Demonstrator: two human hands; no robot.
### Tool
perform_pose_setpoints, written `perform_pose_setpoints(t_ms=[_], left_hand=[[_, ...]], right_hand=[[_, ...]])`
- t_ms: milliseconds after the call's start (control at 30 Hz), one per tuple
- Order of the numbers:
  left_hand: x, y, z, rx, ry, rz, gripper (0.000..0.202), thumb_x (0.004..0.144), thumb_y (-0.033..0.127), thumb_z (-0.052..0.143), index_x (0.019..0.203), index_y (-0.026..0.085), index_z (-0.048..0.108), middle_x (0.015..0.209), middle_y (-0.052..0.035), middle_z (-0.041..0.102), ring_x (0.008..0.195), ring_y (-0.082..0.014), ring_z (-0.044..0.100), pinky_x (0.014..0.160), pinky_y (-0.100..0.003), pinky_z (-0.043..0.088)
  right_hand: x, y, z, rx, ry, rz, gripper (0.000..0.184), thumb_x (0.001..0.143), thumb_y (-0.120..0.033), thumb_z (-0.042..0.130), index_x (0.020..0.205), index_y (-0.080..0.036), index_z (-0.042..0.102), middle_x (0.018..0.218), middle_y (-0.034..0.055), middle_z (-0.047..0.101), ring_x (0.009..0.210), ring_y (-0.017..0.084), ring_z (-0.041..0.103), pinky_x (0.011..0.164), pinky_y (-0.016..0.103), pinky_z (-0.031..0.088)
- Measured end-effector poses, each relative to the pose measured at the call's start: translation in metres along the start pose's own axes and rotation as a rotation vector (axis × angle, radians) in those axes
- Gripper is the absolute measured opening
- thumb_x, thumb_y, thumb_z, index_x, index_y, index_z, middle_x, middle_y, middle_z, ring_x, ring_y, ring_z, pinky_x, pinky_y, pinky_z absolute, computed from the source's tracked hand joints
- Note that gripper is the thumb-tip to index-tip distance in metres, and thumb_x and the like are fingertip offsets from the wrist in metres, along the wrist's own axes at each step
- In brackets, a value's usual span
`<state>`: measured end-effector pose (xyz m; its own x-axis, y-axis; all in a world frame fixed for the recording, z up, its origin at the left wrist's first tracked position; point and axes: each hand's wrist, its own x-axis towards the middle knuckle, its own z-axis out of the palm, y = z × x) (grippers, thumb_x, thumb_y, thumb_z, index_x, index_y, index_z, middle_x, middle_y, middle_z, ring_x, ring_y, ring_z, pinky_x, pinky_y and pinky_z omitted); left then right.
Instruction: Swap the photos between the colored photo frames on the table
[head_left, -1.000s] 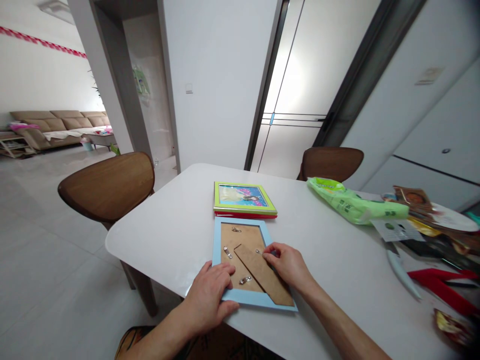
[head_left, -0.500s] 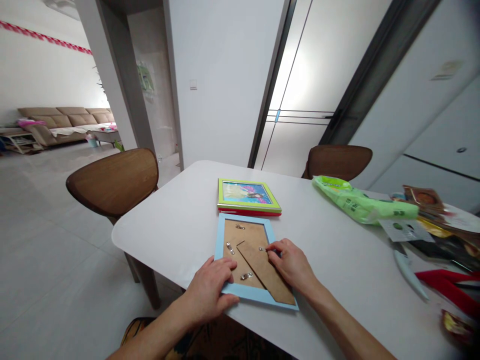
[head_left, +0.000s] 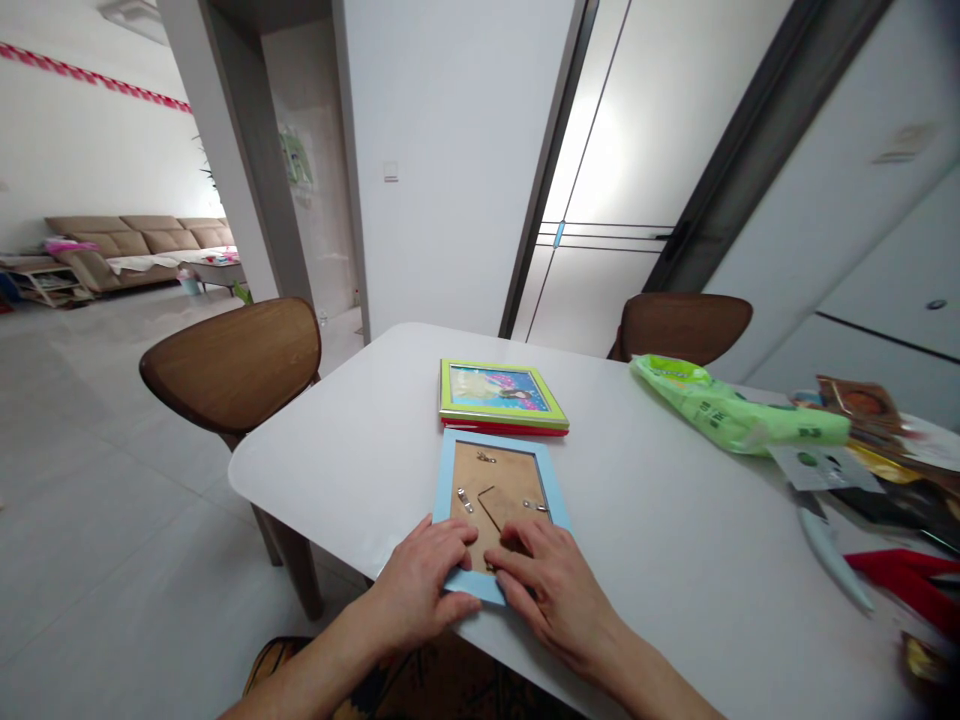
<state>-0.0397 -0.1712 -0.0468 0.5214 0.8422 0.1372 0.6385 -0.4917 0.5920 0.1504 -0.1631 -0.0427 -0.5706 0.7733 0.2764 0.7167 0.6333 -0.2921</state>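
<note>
A light blue picture frame [head_left: 442, 480] lies face down at the table's near edge, showing its brown backing board [head_left: 506, 475]. Metal turn clips sit on the board: one at the top [head_left: 486, 457], a left clip [head_left: 465, 500] and a right clip [head_left: 535, 506] reaching the frame's inner edge. My left hand [head_left: 424, 575] grips the frame's lower left corner, fingers on the board and thumb along the bottom rim. Bent over the lower part of the board, my right hand [head_left: 555, 585] has its fingertips on the bottom clip [head_left: 490, 567], mostly covered. The stand flap's lower part is hidden under it.
Beyond the blue frame lies a green picture frame [head_left: 504, 412] stacked on a red one [head_left: 517, 429]. To the right are a green plastic bag [head_left: 720, 415], a pale-handled knife [head_left: 832, 560], red-handled scissors [head_left: 900, 580] and packets. Wooden chairs [head_left: 240, 365] stand around the white table [head_left: 330, 440].
My right hand has moved from the right clip down and left to the bottom clip. The right clip now reaches the frame's right inner edge. My left hand stays at the corner.
</note>
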Motion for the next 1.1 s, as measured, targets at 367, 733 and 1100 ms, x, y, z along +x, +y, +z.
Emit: perform_pose_setpoints(t_ms=[367,733,1100], left_hand=[[-0.002,-0.007,0.007,-0.001,0.042,0.051,0.023,0.066,0.026,0.064,0.084,0.021,0.051,0.116,-0.0040,0.052,0.110,-0.0202,0.042,0.098,-0.038,0.021],[-0.003,-0.008,0.005,-0.041,0.064,0.059,0.026,0.061,0.026,0.068,0.081,0.021,0.053,0.112,-0.0037,0.054,0.108,-0.0178,0.044,0.098,-0.033,0.021],[-0.003,-0.010,0.006,-0.059,0.083,0.101,0.026,0.060,0.023,0.069,0.081,0.020,0.054,0.110,-0.0034,0.054,0.105,-0.0191,0.045,0.093,-0.032,0.028]], right_hand=[[0.011,0.006,0.002,0.088,0.014,0.009,0.027,0.080,-0.023,0.040,0.101,-0.021,0.057,0.097,0.0076,0.057,0.088,0.018,0.048,0.078,0.034,0.038],[0.065,0.002,0.016,-0.062,-0.073,0.016,0.026,0.081,-0.016,0.037,0.073,-0.019,0.062,0.077,0.0040,0.057,0.078,0.015,0.045,0.068,0.027,0.033],[0.079,0.028,0.014,0.013,0.055,0.285,0.022,0.076,-0.022,0.044,0.091,-0.019,0.060,0.086,0.0038,0.062,0.079,0.014,0.053,0.070,0.024,0.035]])
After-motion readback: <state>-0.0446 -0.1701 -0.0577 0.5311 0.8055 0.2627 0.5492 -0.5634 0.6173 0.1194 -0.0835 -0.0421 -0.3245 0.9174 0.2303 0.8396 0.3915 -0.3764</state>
